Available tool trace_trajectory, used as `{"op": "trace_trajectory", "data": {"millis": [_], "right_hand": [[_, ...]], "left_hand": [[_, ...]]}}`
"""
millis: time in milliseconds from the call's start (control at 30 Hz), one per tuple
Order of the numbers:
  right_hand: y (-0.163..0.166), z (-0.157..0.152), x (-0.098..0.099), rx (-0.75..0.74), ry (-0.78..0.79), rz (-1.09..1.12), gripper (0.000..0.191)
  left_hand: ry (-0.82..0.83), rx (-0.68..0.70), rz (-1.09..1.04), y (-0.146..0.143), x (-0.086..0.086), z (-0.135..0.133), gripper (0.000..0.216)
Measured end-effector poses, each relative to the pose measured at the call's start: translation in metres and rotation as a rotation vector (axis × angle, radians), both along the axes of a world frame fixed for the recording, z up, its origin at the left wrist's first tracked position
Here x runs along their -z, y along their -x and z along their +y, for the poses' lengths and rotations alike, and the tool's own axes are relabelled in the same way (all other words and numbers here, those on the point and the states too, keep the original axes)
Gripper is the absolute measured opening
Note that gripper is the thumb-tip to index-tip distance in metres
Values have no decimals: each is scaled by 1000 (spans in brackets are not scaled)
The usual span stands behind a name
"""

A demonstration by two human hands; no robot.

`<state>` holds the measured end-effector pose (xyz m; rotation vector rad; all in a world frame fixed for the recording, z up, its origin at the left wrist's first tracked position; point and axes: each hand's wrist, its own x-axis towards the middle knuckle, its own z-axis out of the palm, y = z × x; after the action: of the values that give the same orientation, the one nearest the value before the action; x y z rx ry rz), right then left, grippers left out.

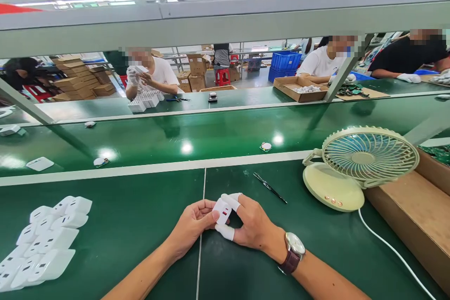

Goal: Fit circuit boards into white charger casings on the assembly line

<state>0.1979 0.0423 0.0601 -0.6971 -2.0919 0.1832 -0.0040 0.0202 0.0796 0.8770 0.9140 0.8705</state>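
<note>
Between my two hands is a small white charger housing (222,210) with a dark red slot on its face, held just above the green table. My left hand (197,220) pinches it from the left, with the thumb on its face. From the other side my right hand (248,222) grips its edges with thumb and fingers, whose tips wear white finger cots. A watch is on my right wrist. Beyond my right hand, a pair of black tweezers (270,188) lies on the table. Several similar white housings (52,239) stand grouped at the left.
A cream desk fan (362,159) stands at the right, its cable running along a cardboard box (404,215). Ahead, a green conveyor belt (225,126) carries several small white parts and circuit pieces. Co-workers (161,72) sit across it, under a long grey beam (225,23).
</note>
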Motion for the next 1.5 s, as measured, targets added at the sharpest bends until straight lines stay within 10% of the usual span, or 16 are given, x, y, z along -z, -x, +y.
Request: {"op": "trace_trajectory", "data": {"millis": [367, 633, 833, 1100, 1300, 1500], "right_hand": [[1, -1, 7, 48, -20, -38, 36], [-3, 0, 15, 78, 6, -231, 47], [-3, 3, 23, 55, -41, -261, 56], [-8, 8, 36, 82, -83, -315, 34], [-23, 27, 74, -40, -95, -271, 24], [-28, 33, 86, -74, -16, -293, 18]], "left_hand": [[40, -33, 124, -3, 2, 1, 51], [-302, -281, 338, 22, 6, 18, 39], [-654, -391, 982, 50, -5, 79, 29], [-608, -593, 1241, 84, -13, 167, 26], [-589, -566, 1428, 114, 3, 124, 52], [-407, -605, 1716, 201, -33, 55, 39]]}}
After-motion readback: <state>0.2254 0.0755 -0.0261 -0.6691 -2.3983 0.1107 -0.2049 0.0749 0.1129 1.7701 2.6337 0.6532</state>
